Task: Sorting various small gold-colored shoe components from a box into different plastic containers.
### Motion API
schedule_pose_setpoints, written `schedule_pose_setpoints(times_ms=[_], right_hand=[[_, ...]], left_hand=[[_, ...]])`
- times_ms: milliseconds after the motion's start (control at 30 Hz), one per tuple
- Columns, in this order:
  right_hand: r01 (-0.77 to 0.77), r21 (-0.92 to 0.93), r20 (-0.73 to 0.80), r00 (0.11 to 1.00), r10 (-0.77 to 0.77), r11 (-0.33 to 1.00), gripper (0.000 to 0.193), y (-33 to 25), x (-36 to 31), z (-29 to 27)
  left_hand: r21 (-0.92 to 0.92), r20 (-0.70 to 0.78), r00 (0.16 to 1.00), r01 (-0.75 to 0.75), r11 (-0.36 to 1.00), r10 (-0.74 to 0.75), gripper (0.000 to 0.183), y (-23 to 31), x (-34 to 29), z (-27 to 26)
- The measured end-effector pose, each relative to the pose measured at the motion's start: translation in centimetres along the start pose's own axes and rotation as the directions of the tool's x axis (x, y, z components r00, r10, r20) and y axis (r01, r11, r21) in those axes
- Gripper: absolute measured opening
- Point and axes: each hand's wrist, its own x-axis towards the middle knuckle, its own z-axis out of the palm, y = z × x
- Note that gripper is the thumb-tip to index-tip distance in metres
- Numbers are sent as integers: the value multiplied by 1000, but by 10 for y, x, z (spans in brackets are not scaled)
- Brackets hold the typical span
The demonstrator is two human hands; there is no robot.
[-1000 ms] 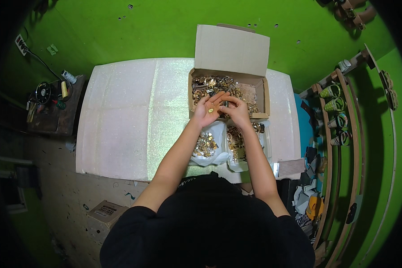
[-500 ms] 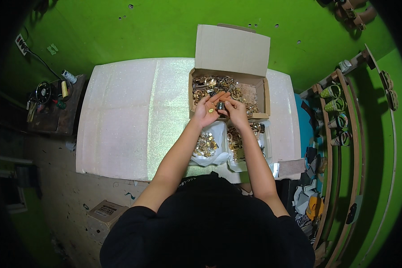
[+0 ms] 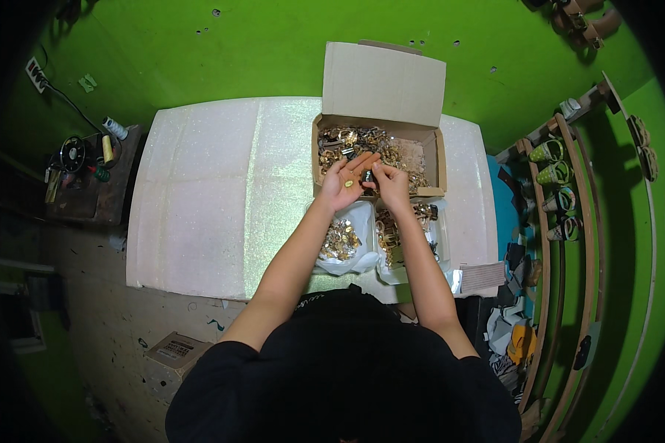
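My left hand (image 3: 338, 190) is turned palm up with its fingers stretched out, over the front of an open cardboard box (image 3: 440, 159). On its palm lies a small oval gold-coloured piece (image 3: 349, 184). My right hand (image 3: 392, 184) pinches a small black piece with light markings (image 3: 367, 176) beside the left fingers. Inside the box are many loose gold and dark metal fittings (image 3: 362, 136), some with buckle-like shapes. Below the left wrist, a white-lined tray (image 3: 365, 260) holds small gold and silver bits. A second tray (image 3: 389, 277), partly behind my right forearm, has more metal fittings.
The box and trays stand on a table with a shimmering white cover (image 3: 192, 192). A striped flat piece (image 3: 482, 275) lies at its right front edge. Sandals hang on a wooden rack (image 3: 585, 221) at right. A sewing machine (image 3: 72, 153) stands at far left.
My right hand has shifted very slightly, and the black piece in its fingers has turned a little. The left hand and the gold piece stay in place.
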Motion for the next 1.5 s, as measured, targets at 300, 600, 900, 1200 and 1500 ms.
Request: schedule_pose_setpoints(times_ms=[300,600,900,1200,1500], right_hand=[[106,-26,55,993,-104,994,21,1,-3,-4],[163,-148,41,986,-159,975,17,3,-4,-4],[36,-111,10,999,-36,993,14,3,-5,-3],[-78,105,43,996,74,991,23,6,-2,-8],[-52,90,22,999,50,995,19,0,-16,-24]], left_hand=[[162,-297,949,-58,985,104,49,-6,2,16],[152,-301,947,-66,986,110,49,-7,3,17],[213,-319,942,-34,977,102,50,-6,2,20],[154,-299,951,-33,988,79,50,-6,4,17],[83,-289,956,-33,996,56,49,-5,2,16]])
